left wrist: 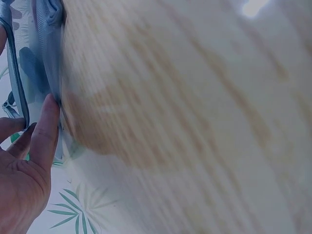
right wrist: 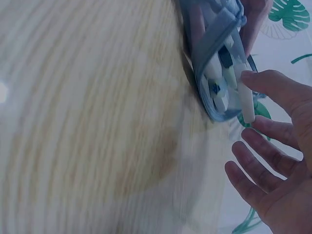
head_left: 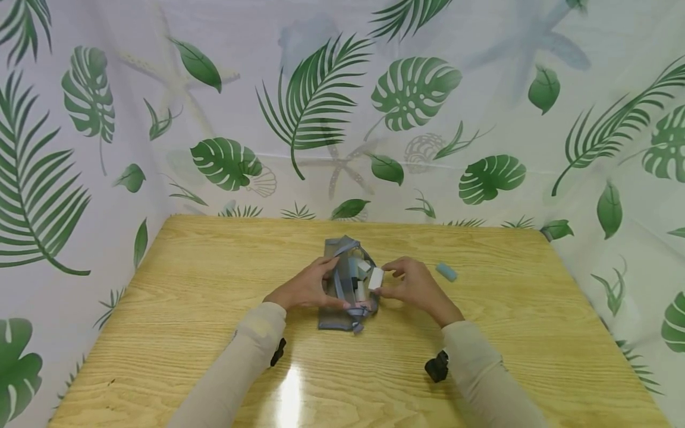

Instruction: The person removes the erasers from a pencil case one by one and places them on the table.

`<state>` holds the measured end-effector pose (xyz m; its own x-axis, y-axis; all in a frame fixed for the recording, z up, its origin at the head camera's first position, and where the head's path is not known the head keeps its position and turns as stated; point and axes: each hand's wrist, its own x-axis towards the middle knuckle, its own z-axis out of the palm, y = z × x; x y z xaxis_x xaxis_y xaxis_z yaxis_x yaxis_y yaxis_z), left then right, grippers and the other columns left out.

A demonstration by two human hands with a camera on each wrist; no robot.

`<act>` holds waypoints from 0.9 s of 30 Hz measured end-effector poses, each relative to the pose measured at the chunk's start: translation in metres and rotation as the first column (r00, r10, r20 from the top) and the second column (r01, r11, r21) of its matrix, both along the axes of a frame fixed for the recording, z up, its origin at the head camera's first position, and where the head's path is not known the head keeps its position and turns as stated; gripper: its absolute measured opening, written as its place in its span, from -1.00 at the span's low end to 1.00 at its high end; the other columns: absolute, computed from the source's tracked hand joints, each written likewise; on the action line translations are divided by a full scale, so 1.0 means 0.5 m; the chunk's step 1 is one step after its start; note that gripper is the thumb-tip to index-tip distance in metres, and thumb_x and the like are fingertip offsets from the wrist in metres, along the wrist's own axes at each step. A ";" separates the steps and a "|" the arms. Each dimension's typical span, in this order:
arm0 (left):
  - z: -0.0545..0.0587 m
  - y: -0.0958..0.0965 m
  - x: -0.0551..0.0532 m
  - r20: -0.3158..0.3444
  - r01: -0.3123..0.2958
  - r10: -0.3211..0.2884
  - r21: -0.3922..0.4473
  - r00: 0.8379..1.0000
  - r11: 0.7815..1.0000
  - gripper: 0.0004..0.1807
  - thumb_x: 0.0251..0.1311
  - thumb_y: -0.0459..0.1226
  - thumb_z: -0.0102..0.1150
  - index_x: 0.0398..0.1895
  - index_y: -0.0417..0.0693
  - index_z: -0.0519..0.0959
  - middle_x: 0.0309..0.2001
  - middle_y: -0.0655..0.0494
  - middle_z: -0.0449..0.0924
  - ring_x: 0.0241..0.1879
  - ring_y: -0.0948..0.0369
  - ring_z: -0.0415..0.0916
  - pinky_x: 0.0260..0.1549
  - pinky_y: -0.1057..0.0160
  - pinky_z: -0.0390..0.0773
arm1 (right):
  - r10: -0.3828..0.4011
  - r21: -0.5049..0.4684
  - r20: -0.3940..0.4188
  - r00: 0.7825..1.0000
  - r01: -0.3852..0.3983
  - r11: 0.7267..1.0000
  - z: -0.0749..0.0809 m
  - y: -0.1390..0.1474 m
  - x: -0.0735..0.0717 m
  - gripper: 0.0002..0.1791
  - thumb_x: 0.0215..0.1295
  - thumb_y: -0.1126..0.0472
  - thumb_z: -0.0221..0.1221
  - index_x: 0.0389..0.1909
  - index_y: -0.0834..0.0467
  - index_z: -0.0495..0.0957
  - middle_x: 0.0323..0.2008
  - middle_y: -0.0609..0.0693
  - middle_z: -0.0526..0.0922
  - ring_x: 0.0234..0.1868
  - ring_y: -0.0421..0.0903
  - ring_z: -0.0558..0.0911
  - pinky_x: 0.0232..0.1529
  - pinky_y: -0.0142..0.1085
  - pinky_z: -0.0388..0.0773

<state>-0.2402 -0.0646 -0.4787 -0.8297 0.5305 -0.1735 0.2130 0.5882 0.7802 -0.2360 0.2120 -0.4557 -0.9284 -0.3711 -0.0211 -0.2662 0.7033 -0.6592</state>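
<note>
A grey-blue zip pouch (head_left: pixel 342 285) lies open in the middle of the wooden table (head_left: pixel 214 333), with several small white and dark items inside. My left hand (head_left: pixel 305 288) grips the pouch's left edge (left wrist: pixel 46 58) and holds its mouth open. My right hand (head_left: pixel 414 285) pinches a small white block (head_left: pixel 376 278) between thumb and forefinger at the pouch's right rim (right wrist: pixel 219 83). The white block (right wrist: pixel 246 100) shows upright at the opening in the right wrist view, with the other fingers (right wrist: pixel 258 165) spread loose below it.
A small light-blue block (head_left: pixel 446 271) lies on the table to the right of my right hand. A leaf-print curtain (head_left: pixel 342 119) walls in the table at the back and both sides. Black wrist-camera mounts (head_left: pixel 436 365) hang under both sleeves.
</note>
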 end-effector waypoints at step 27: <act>0.000 -0.001 0.000 0.001 0.009 -0.009 0.006 1.000 1.000 0.25 0.05 0.05 0.54 0.64 -0.10 -0.08 0.60 -0.09 -0.11 0.41 -0.06 0.29 0.31 0.04 0.41 | -0.226 -0.024 -0.056 0.973 0.225 0.974 -0.011 0.072 -0.028 -0.38 0.21 0.13 0.44 0.17 0.44 0.57 0.12 0.40 0.55 -0.01 0.30 0.63 -0.23 0.00 0.67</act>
